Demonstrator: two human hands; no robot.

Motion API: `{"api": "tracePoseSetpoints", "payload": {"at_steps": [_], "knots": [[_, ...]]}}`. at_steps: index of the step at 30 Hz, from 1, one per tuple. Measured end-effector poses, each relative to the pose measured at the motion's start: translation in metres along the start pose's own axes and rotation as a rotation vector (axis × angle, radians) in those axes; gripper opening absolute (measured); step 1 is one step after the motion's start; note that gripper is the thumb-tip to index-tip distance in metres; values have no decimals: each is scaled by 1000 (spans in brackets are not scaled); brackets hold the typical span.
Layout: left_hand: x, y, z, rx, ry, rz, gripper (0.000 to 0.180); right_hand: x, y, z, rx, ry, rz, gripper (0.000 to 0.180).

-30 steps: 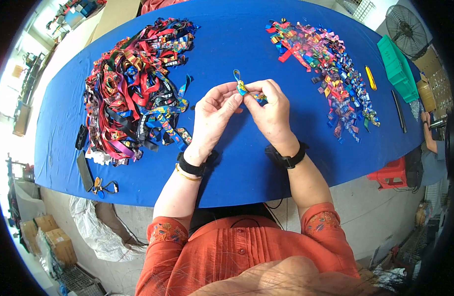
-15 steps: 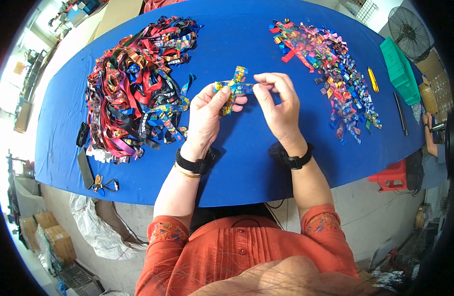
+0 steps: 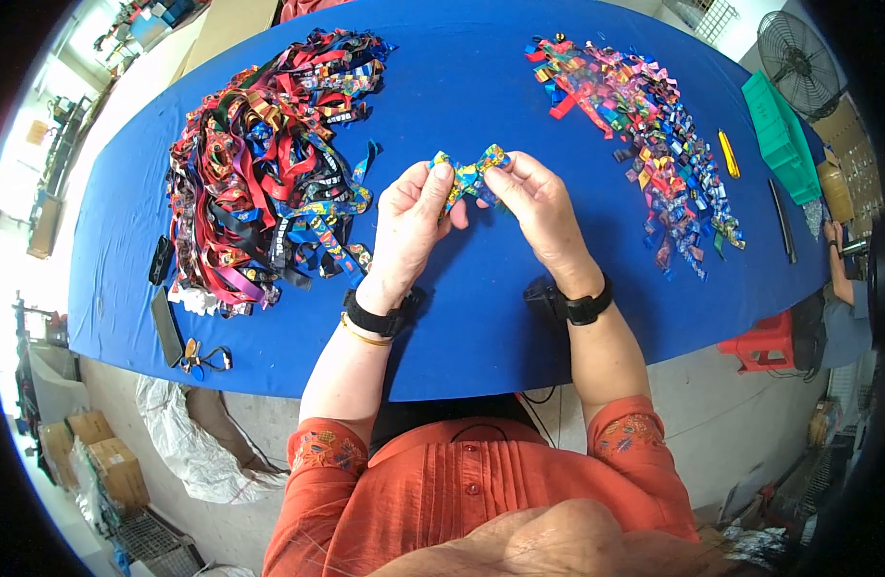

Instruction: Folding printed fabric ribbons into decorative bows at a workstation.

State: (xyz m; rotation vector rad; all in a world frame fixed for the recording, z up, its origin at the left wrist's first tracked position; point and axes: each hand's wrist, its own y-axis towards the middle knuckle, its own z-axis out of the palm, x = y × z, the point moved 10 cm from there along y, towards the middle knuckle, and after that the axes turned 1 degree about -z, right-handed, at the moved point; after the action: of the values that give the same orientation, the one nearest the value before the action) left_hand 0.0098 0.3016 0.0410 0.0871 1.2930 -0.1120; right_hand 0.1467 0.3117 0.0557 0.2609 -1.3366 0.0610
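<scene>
Between my two hands, above the middle of the blue table, is a ribbon bow (image 3: 470,177) in blue and yellow print. My left hand (image 3: 414,205) pinches its left side, thumb on top. The thumb and fingers of my right hand (image 3: 537,204) are closed on its right side. To the left lies a big heap of printed ribbon strips (image 3: 255,183), mostly red, black and blue. A long spread of small ribbon bows (image 3: 669,154) in many colours lies on the right.
Right of the bows are a yellow cutter knife (image 3: 728,154), a dark rod (image 3: 782,220) and a green crate (image 3: 781,137). Small scissors (image 3: 194,360) and a dark flat bar (image 3: 166,327) lie near the left front edge. A red stool (image 3: 756,344) stands beyond the right edge, near another person's arm (image 3: 840,274).
My right hand has moved in and taken hold of the ribbon. The ribbon has gone from a cross shape to a bow shape held between both hands.
</scene>
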Motion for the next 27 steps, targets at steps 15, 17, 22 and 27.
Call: {"api": "tracePoseSetpoints", "payload": {"at_steps": [15,17,22,27], "knots": [[-9,-1,-16,-180,-17,239,14,-7,0,4,48,-4,-1,12],[-9,-1,-16,-151,-22,244,15,-6,1,4,55,-26,1,12],[-10,0,-14,-107,-48,256,19,-11,1,7,83,-46,9,12],[-11,-1,-13,-142,-15,241,21,-11,1,4,66,-50,24,12]]}}
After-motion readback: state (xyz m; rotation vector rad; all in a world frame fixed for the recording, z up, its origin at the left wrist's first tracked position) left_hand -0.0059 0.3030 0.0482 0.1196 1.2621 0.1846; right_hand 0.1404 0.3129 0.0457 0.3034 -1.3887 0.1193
